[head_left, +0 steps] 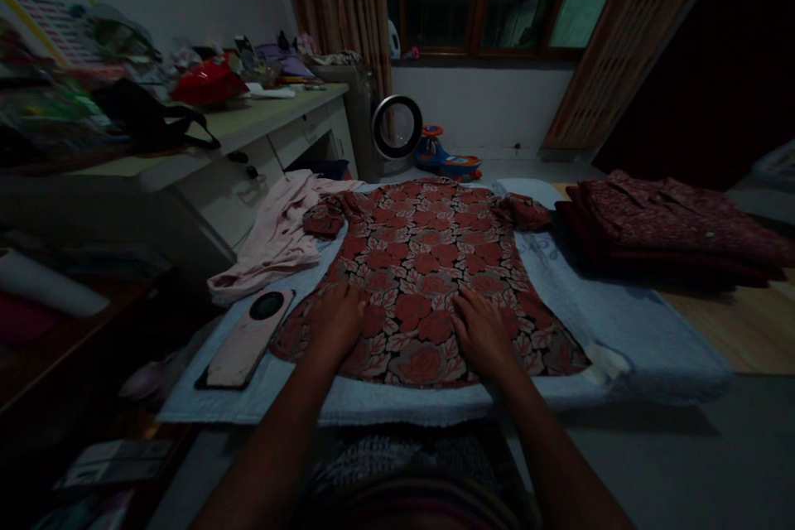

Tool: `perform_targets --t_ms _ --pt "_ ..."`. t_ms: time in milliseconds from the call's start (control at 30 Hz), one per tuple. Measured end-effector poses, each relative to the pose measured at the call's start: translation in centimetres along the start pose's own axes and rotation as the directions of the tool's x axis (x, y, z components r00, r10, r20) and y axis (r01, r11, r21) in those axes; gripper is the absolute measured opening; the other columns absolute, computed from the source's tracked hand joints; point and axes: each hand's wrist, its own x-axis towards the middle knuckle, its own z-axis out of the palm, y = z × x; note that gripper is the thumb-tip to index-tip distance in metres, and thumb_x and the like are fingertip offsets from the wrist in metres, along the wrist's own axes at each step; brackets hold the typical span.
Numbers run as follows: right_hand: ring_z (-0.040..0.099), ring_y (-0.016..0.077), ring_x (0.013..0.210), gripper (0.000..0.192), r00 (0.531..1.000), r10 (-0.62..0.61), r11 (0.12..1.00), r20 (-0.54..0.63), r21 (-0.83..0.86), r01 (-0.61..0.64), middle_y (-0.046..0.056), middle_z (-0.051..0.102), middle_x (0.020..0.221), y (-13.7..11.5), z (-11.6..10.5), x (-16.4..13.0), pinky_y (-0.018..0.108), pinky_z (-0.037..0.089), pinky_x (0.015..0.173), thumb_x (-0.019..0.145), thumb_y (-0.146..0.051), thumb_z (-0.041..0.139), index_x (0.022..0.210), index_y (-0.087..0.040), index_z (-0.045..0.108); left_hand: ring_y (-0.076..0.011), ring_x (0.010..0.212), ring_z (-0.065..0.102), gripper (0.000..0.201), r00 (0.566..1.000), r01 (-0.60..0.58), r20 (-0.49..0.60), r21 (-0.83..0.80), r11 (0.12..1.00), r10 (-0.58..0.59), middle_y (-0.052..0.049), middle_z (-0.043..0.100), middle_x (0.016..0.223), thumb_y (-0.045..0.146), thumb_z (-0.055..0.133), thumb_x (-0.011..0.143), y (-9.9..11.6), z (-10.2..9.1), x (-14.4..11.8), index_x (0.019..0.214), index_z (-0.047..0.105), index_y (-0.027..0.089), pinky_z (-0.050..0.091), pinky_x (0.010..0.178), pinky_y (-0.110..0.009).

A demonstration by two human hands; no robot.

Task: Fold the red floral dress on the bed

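Note:
A short-sleeved top (428, 265) with a red rose and leaf pattern lies spread flat, its hem toward me and its sleeves out to the sides. My left hand (340, 319) rests on its lower left part, fingers slightly bent against the fabric. On the lower right part lies my right hand (483, 330), its fingers apart and touching the cloth. Neither hand visibly grips anything. Beneath the top is a light blue cloth (633, 339) covering the table. A phone (245, 339) with a round camera lies left of my left hand.
A crumpled pale pink garment (279, 232) lies at the left edge of the table. Folded dark red clothes (671, 224) are stacked at the right. A cluttered desk (248, 128) stands on the left; a blue ride-on toy (444, 157) is on the floor beyond.

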Motion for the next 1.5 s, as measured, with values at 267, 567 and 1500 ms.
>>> perform_targets --t_ms 267,567,1500 --pt "0.042 0.0277 0.140 0.040 1.000 -0.013 1.000 -0.014 0.005 0.013 0.013 0.049 0.150 0.3 0.3 0.0 0.050 0.032 0.116 0.098 -0.028 0.045 0.134 -0.017 0.058 -0.0305 0.136 0.045 0.035 0.982 -0.142 -0.142 -0.106 0.984 0.126 -0.013 0.055 0.142 0.021 0.051 0.093 4.6 -0.4 0.0 0.127 0.060 0.019 0.039 0.111 -0.049" --pt "0.043 0.0267 0.140 0.040 0.999 -0.030 0.999 -0.018 0.022 0.030 0.012 0.051 0.149 0.6 0.5 0.0 0.050 0.032 0.116 0.097 -0.026 0.046 0.134 -0.019 0.059 -0.0270 0.150 0.030 0.054 0.889 -0.445 -0.060 -0.349 0.825 0.454 -0.010 0.040 0.158 0.029 0.049 0.098 10.7 3.0 -2.4 0.150 0.039 0.017 0.027 0.122 -0.051" --pt "0.050 0.0305 0.129 0.037 0.993 0.102 0.988 -0.063 -0.113 -0.109 0.018 0.057 0.138 3.0 -2.6 -1.1 0.050 0.038 0.110 0.093 -0.020 0.047 0.126 -0.014 0.064 -0.0258 0.150 0.028 0.058 0.894 -0.435 -0.043 -0.329 0.838 0.447 -0.009 0.038 0.159 0.038 0.046 0.099 10.4 3.1 -2.6 0.151 0.037 0.016 0.024 0.124 -0.049"
